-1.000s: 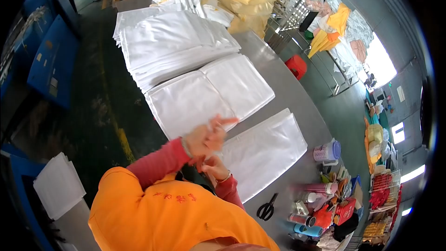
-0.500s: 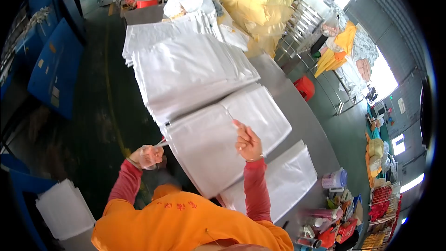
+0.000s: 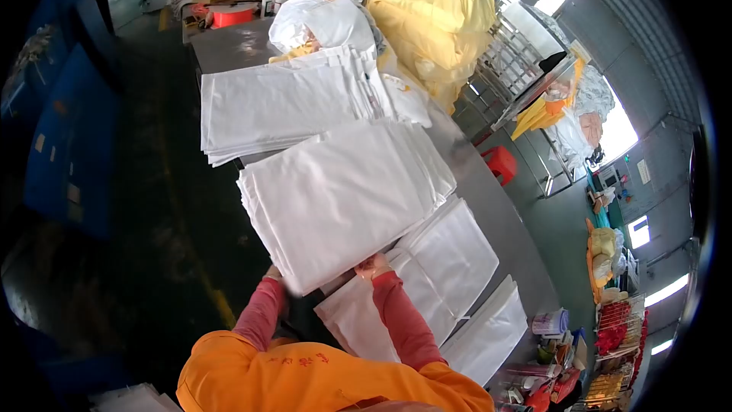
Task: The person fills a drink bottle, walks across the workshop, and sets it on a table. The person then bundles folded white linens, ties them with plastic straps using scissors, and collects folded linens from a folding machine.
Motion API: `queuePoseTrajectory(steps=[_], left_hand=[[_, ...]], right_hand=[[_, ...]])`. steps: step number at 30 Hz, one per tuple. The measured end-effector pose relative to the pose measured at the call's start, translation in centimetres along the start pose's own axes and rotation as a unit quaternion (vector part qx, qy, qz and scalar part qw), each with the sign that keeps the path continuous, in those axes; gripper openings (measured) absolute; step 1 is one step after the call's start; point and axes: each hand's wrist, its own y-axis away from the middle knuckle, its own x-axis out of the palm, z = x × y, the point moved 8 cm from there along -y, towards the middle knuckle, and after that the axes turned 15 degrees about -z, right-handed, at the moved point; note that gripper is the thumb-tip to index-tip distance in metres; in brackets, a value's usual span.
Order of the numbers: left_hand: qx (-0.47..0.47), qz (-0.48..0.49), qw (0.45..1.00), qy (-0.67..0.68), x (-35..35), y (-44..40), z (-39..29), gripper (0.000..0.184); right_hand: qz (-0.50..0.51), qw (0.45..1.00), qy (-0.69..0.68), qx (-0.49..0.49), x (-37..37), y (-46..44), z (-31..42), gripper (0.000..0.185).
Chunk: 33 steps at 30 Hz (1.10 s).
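Note:
A thick stack of folded white sheets [image 3: 347,194] lies at a slant across the middle of the metal table, its near left corner past the table edge. My right hand [image 3: 373,265] grips its near edge, fingertips partly under the sheets. At the near left corner is my left hand [image 3: 273,275], blurred, its fingers hidden by the stack. Nearer me on the right lies a white bundle [image 3: 450,255] with a thin tie across it and a small knot. Another folded white pile [image 3: 494,332] is right beside it.
Behind are more folded white sheets [image 3: 278,103], a white bag [image 3: 324,23] and large yellow bundles [image 3: 431,15]. A red stool [image 3: 500,164] stands right of the table. A lidded cup [image 3: 550,322] and clutter sit at the near right. Blue panels [image 3: 65,145] are at the left.
Both hands have gone from the tied bundle to the near side of the thick stack. That stack has shifted toward me, away from the rear sheets. The view has also shifted.

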Motion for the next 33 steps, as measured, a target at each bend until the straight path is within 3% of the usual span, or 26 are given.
queuePoseTrajectory(steps=[1, 3, 5, 6, 7, 8, 9, 10, 13, 14, 17, 18, 19, 23, 30, 33], left_hand=[[-0.003, 0.018, 1.0, -0.001, 2.4, 1.3, -0.7, 0.029], [0.014, 0.025, 1.0, -0.012, 4.7, 3.0, -3.1, 0.033], [0.055, 0.014, 0.998, -0.032, 4.4, 3.3, -6.6, 0.038], [0.128, 0.051, 0.987, -0.083, 3.0, 1.2, -10.1, 0.033], [0.204, 0.08, 0.967, -0.127, 1.3, -0.8, -13.5, 0.029], [0.176, -0.029, 0.982, -0.056, 0.7, 0.1, -15.5, 0.027], [0.211, -0.063, 0.972, -0.085, 1.5, 1.3, -17.3, 0.027], [0.211, -0.08, 0.969, -0.099, 2.5, 1.2, -18.6, 0.026], [0.209, -0.039, 0.969, -0.128, 4.5, -1.7, -22.2, 0.026], [0.206, -0.011, 0.969, -0.135, 5.7, -2.2, -22.7, 0.026], [0.218, -0.044, 0.952, -0.209, 8.0, -0.2, -23.0, 0.027], [0.173, -0.131, 0.966, -0.14, 8.5, 1.0, -22.0, 0.029], [0.103, -0.103, 0.987, -0.068, 8.1, -0.6, -22.1, 0.029], [0.137, -0.101, 0.979, -0.109, 9.3, -2.3, -23.9, 0.028], [0.168, -0.086, 0.975, -0.115, 8.9, -3.8, -25.8, 0.026], [0.185, -0.082, 0.974, -0.1, 6.1, -4.1, -26.5, 0.025]], right_hand=[[0.047, 0.998, 0.035, -0.016, 0.4, 0.2, 0.1, 0.011], [0.092, 0.965, 0.227, -0.087, 0.1, 0.1, -0.2, 0.01], [0.12, 0.875, 0.46, -0.098, -0.5, 1.3, 0.5, 0.008], [0.107, 0.829, 0.522, -0.169, -0.3, 1.1, 2.0, 0.017], [0.085, 0.774, 0.582, -0.235, -0.2, 0.8, 3.4, 0.028], [0.078, 0.717, 0.607, -0.334, 1.0, 2.6, 4.5, 0.033], [0.069, 0.649, 0.625, -0.428, 2.1, 4.3, 5.5, 0.039], [0.059, 0.498, 0.72, -0.48, 2.7, 3.8, 6.2, 0.05], [0.039, 0.334, 0.793, -0.507, 4.6, 6.7, 6.0, 0.062], [0.103, 0.29, 0.761, -0.571, 5.2, 7.1, 5.4, 0.069], [-0.082, 0.29, 0.861, -0.409, 2.6, 2.1, 8.1, 0.064], [-0.106, 0.287, 0.842, -0.446, 2.4, 1.6, 8.6, 0.062], [-0.129, 0.282, 0.82, -0.481, 2.1, 1.2, 8.9, 0.059], [-0.206, 0.303, 0.734, -0.571, 2.5, 0.7, 9.0, 0.056], [-0.211, 0.507, 0.619, -0.561, 1.4, 0.7, 8.9, 0.053], [-0.21, 0.461, 0.657, -0.558, 1.5, 0.5, 8.5, 0.052]])
